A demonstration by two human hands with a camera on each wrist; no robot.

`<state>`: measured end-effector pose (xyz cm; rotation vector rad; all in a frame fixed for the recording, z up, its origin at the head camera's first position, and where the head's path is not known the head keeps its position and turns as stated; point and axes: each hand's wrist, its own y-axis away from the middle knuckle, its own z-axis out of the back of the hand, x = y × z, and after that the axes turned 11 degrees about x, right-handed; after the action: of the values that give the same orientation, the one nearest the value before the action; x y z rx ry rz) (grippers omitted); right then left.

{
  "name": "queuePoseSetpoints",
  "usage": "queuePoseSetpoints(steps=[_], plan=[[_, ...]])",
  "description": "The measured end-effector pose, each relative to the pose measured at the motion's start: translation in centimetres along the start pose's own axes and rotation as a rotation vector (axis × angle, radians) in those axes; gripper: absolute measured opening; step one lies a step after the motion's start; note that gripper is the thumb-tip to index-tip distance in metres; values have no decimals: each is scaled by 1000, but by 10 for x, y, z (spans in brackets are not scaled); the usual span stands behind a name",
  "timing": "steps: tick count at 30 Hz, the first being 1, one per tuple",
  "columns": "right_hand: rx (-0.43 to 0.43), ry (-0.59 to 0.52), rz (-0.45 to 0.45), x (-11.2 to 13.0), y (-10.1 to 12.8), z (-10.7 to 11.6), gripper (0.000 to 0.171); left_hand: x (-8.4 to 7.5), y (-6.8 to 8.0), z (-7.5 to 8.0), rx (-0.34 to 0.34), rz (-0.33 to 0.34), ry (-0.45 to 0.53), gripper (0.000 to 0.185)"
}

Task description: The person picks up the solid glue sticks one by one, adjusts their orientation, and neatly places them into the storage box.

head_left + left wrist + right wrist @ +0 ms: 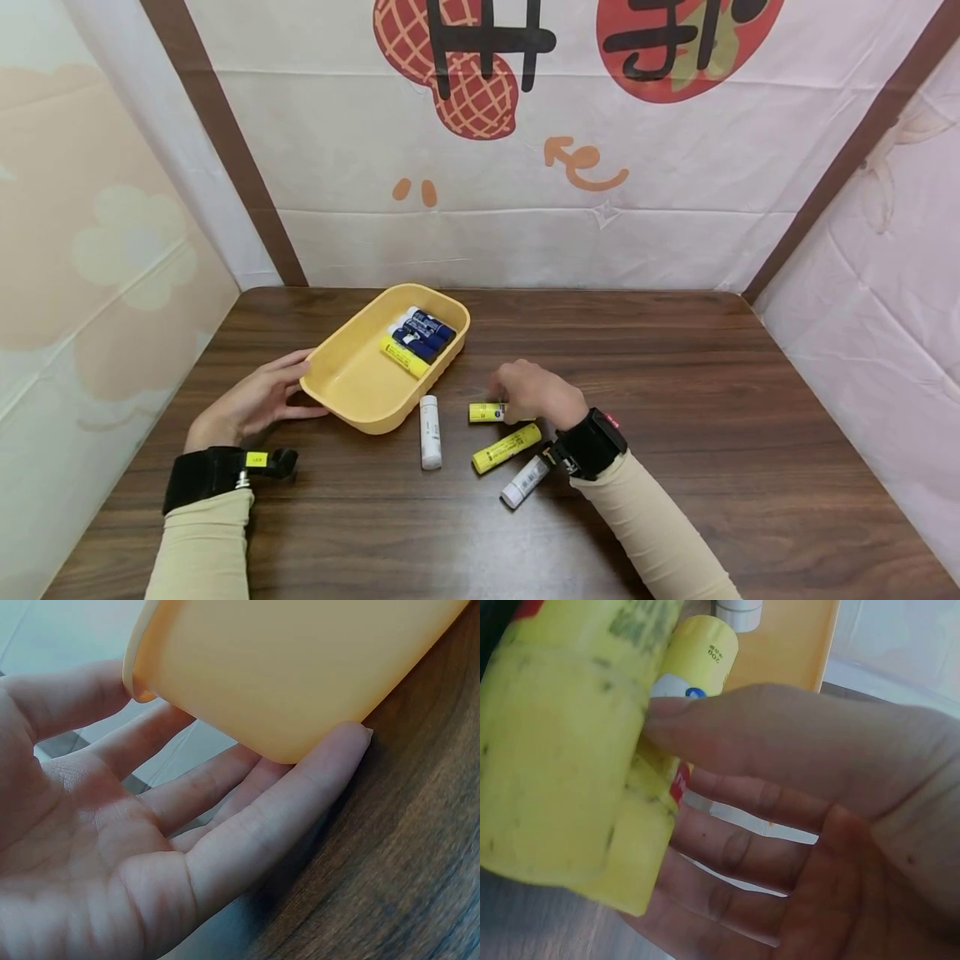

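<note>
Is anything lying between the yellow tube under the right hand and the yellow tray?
Nothing visible. The yellow tube under the right hand lies just off the tray; the white tube lies left of that path, bare table between.

Wooden table (675, 400): tray (352, 379), glue sticks (430, 431).

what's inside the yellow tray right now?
The tray holds a few sticks at its far end: one yellow stick and dark blue sticks packed together. Their exact count is unclear because they overlap. The rest of the floor is bare.

Tubes (418, 335) lie in tray (352, 379) (others (431, 432) on table (675, 375), right).
</note>
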<state>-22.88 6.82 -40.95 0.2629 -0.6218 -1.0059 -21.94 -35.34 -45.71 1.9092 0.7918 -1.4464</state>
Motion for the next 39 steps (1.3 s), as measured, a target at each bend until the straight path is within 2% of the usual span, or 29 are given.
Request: queuePoseSetpoints(steps=[7, 16, 29, 34, 39], plan=[[-2, -7, 0, -4, 0, 0, 29, -1, 0, 0, -12, 13, -14, 46], [-3, -4, 11, -4, -2, 1, 31, -4, 0, -2, -44, 35, -22, 52], [9, 45, 13, -4, -1, -1, 26, -3, 1, -2, -30, 28, -5, 48], [16, 43, 16, -4, -2, -2, 18, -3, 2, -2, -27, 29, -5, 53], [16, 44, 28, -4, -2, -2, 14, -3, 2, -2, -21, 23, -2, 47]])
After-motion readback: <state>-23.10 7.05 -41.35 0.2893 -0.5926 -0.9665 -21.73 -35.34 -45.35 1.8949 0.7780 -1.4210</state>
